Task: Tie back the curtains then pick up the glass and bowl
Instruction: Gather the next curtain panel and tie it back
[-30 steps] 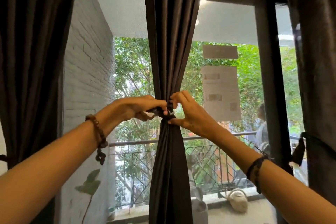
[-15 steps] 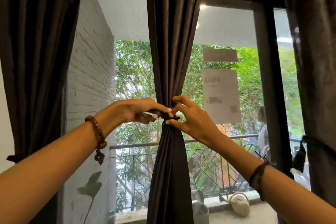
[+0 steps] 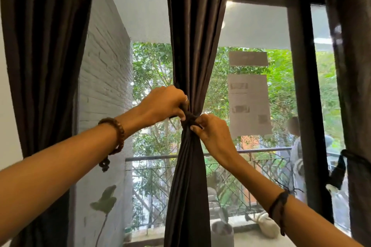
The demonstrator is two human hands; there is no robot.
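Observation:
A dark brown middle curtain (image 3: 192, 46) hangs in front of the window, gathered tight at its waist by a dark tieback (image 3: 188, 117). My left hand (image 3: 164, 104) pinches the tieback from the upper left. From the lower right, my right hand (image 3: 210, 132) grips the same band with its fingertips. A left curtain (image 3: 46, 56) hangs loose. The right curtain (image 3: 353, 86) is bound by its own tieback (image 3: 353, 157). No glass or bowl is in view.
A black window frame post (image 3: 307, 106) stands right of centre, with papers (image 3: 249, 104) stuck on the pane. Outside are a white brick wall (image 3: 104, 86), a balcony railing (image 3: 261, 150), trees and a person (image 3: 295, 146). A plant leaf (image 3: 105, 200) rises at lower left.
My left hand rose above the knot and my right hand dropped below it, pulling the tieback ends apart diagonally. The view tilted slightly down.

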